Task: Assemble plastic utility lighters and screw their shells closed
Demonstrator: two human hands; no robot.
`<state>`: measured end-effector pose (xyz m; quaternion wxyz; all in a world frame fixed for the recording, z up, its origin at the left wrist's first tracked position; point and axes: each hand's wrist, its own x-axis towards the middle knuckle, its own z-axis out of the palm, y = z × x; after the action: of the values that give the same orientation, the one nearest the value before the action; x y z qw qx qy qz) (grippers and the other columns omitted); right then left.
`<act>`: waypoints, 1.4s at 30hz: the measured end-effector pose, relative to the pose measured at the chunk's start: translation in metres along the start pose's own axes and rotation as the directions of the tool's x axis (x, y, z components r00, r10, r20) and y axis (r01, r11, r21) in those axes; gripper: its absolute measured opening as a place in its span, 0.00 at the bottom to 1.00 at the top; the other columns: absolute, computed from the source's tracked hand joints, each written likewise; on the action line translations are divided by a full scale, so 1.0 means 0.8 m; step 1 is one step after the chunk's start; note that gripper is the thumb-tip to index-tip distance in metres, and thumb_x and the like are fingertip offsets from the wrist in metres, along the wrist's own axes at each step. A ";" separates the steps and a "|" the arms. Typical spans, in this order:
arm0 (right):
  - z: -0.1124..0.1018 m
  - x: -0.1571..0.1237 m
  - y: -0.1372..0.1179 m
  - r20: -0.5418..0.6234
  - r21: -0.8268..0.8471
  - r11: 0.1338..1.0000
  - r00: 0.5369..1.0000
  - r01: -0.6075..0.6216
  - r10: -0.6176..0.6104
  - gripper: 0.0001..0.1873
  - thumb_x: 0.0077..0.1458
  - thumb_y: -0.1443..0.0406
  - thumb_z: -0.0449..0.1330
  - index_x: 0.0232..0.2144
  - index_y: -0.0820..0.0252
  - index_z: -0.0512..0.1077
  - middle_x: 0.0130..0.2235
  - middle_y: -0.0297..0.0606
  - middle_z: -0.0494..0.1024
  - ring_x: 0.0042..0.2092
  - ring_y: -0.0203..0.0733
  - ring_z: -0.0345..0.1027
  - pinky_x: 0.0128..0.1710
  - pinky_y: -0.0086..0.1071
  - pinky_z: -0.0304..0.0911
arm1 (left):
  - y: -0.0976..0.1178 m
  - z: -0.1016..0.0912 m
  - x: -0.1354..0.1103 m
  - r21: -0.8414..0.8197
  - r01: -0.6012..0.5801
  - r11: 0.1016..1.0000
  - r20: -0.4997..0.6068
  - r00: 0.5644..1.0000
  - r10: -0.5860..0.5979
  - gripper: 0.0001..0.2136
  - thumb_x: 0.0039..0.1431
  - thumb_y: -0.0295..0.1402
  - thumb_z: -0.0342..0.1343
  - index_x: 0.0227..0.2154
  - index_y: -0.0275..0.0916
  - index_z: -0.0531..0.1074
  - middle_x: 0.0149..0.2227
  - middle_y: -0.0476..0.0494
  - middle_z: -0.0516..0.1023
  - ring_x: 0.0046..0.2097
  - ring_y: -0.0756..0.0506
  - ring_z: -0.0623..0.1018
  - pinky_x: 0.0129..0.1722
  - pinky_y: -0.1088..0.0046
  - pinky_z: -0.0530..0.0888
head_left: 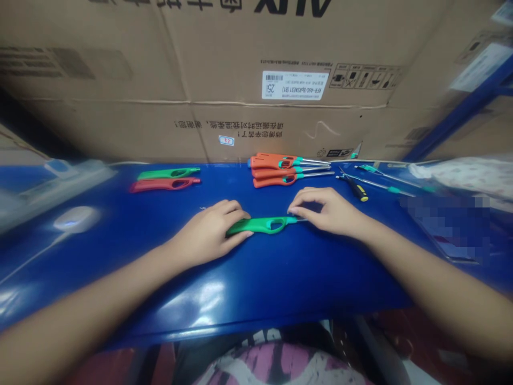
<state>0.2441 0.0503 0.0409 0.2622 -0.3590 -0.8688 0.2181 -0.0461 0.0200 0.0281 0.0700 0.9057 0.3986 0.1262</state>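
Note:
My left hand (216,230) is wrapped round the body of a green long-neck lighter (260,225), which lies level just over or on the blue table. The lighter's turquoise collar and thin metal tube point right. At that end my right hand (326,208) is curled, its thumb and fingertips closed about the collar and tube; the tube's far end is hidden by the hand. Behind my hands lies a stack of orange lighters (274,174) with metal tubes. A green lighter body (168,174) and a red lighter body (164,184), both without tubes, lie at the left.
On the right are a black-and-yellow screwdriver (356,188), loose metal tubes with turquoise collars (382,183), a partly blurred flat object (449,230) and a patterned cloth (468,176). A white round device (76,219) with a cable sits left. A large cardboard sheet (224,64) stands behind the table (248,283).

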 end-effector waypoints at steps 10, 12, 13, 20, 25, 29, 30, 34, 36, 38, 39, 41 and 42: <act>-0.020 0.005 0.032 -0.374 -0.283 0.941 0.925 -0.187 0.071 0.07 0.55 0.64 0.62 0.26 0.59 0.76 0.29 0.37 0.81 0.28 0.40 0.71 0.28 0.32 0.60 | 0.002 -0.016 -0.006 0.086 0.025 0.996 0.049 0.998 -0.030 0.14 0.66 0.43 0.51 0.46 0.42 0.74 0.44 0.44 0.77 0.45 0.42 0.77 0.41 0.66 0.75; -0.025 0.006 0.039 -0.386 -0.275 0.931 0.914 -0.242 0.123 0.07 0.56 0.66 0.60 0.28 0.59 0.77 0.30 0.38 0.82 0.28 0.41 0.71 0.28 0.32 0.61 | 0.004 -0.021 -0.007 0.126 0.026 0.992 0.065 0.997 -0.034 0.14 0.66 0.42 0.51 0.46 0.42 0.74 0.44 0.45 0.77 0.45 0.42 0.78 0.38 0.67 0.74; -0.028 0.006 0.042 -0.391 -0.286 0.921 0.910 -0.263 0.139 0.07 0.56 0.67 0.60 0.28 0.59 0.77 0.30 0.38 0.82 0.29 0.42 0.72 0.30 0.33 0.62 | 0.005 -0.024 -0.008 0.147 0.026 0.989 0.072 0.997 -0.036 0.14 0.66 0.42 0.51 0.46 0.42 0.74 0.44 0.45 0.77 0.44 0.42 0.78 0.37 0.67 0.73; -0.035 0.012 0.040 -0.355 0.131 0.938 0.868 -0.322 0.348 0.11 0.48 0.58 0.68 0.24 0.60 0.76 0.26 0.38 0.79 0.28 0.40 0.70 0.33 0.35 0.65 | 0.010 -0.028 -0.010 0.157 0.068 0.985 0.109 0.990 -0.086 0.11 0.65 0.39 0.52 0.46 0.44 0.74 0.42 0.47 0.77 0.35 0.44 0.79 0.30 0.69 0.70; -0.011 0.012 0.020 -0.098 0.589 0.760 0.909 -0.275 0.405 0.18 0.39 0.55 0.75 0.23 0.61 0.74 0.26 0.34 0.77 0.26 0.34 0.66 0.30 0.31 0.64 | 0.011 -0.020 -0.009 0.053 0.071 0.996 0.112 0.991 -0.077 0.11 0.65 0.38 0.52 0.46 0.41 0.74 0.41 0.45 0.75 0.34 0.45 0.77 0.33 0.69 0.72; 0.013 0.009 0.019 0.047 0.775 0.615 0.982 -0.150 0.181 0.19 0.38 0.58 0.77 0.23 0.61 0.72 0.26 0.31 0.74 0.28 0.33 0.66 0.29 0.29 0.62 | 0.013 -0.014 -0.008 -0.013 0.058 0.998 0.091 0.994 -0.057 0.12 0.66 0.37 0.52 0.47 0.39 0.74 0.41 0.44 0.74 0.34 0.46 0.77 0.33 0.70 0.72; 0.017 0.008 0.021 0.072 0.803 0.582 0.990 -0.127 0.117 0.20 0.38 0.58 0.78 0.23 0.61 0.72 0.26 0.31 0.73 0.29 0.33 0.65 0.30 0.29 0.61 | 0.013 -0.013 -0.008 -0.026 0.053 0.998 0.083 0.995 -0.051 0.12 0.66 0.37 0.52 0.46 0.39 0.74 0.41 0.44 0.74 0.34 0.46 0.76 0.33 0.70 0.72; 0.026 0.006 0.030 0.118 0.863 0.498 0.992 -0.079 -0.047 0.23 0.35 0.56 0.78 0.26 0.62 0.73 0.26 0.31 0.74 0.29 0.34 0.65 0.30 0.30 0.58 | 0.011 -0.010 -0.009 -0.056 0.035 0.998 0.062 0.998 -0.032 0.11 0.66 0.37 0.52 0.46 0.39 0.74 0.41 0.43 0.74 0.34 0.47 0.76 0.33 0.70 0.72; 0.027 0.006 0.033 0.117 0.880 0.471 0.989 -0.063 -0.087 0.23 0.35 0.54 0.78 0.27 0.62 0.74 0.26 0.31 0.75 0.29 0.34 0.65 0.31 0.30 0.58 | 0.010 -0.009 -0.009 -0.062 0.034 0.997 0.057 0.998 -0.031 0.11 0.66 0.37 0.52 0.46 0.39 0.74 0.41 0.43 0.74 0.34 0.47 0.76 0.33 0.71 0.72; 0.027 0.006 0.035 0.114 0.888 0.458 0.987 -0.049 -0.117 0.23 0.36 0.53 0.77 0.27 0.62 0.74 0.26 0.32 0.75 0.29 0.35 0.65 0.31 0.30 0.57 | 0.010 -0.008 -0.009 -0.065 0.035 0.997 0.053 0.998 -0.032 0.11 0.66 0.37 0.52 0.46 0.39 0.74 0.41 0.43 0.74 0.34 0.47 0.76 0.32 0.71 0.72; 0.026 0.006 0.035 0.116 0.889 0.456 0.985 -0.045 -0.130 0.23 0.36 0.53 0.77 0.27 0.63 0.74 0.26 0.32 0.75 0.29 0.35 0.65 0.31 0.30 0.57 | 0.010 -0.008 -0.008 -0.065 0.035 0.997 0.051 0.998 -0.032 0.12 0.66 0.37 0.52 0.46 0.39 0.74 0.41 0.43 0.74 0.33 0.47 0.76 0.32 0.71 0.72; 0.026 0.006 0.036 0.129 0.888 0.458 0.979 -0.042 -0.161 0.23 0.37 0.53 0.76 0.28 0.63 0.75 0.27 0.33 0.76 0.29 0.35 0.65 0.32 0.30 0.57 | 0.010 -0.007 -0.008 -0.065 0.034 0.997 0.047 0.998 -0.030 0.11 0.66 0.37 0.52 0.46 0.39 0.74 0.41 0.44 0.74 0.33 0.47 0.76 0.32 0.71 0.72; 0.025 0.006 0.037 0.132 0.888 0.459 0.976 -0.039 -0.173 0.22 0.38 0.54 0.76 0.28 0.63 0.75 0.27 0.33 0.76 0.30 0.35 0.66 0.32 0.30 0.57 | 0.010 -0.007 -0.008 -0.066 0.033 0.997 0.046 0.999 -0.030 0.11 0.66 0.37 0.52 0.46 0.39 0.74 0.41 0.44 0.74 0.33 0.47 0.76 0.32 0.72 0.72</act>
<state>0.2437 0.0689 0.0103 0.3282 -0.1116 -0.6647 0.6618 -0.0463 0.0102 0.0343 0.1108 0.8991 0.4066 0.1179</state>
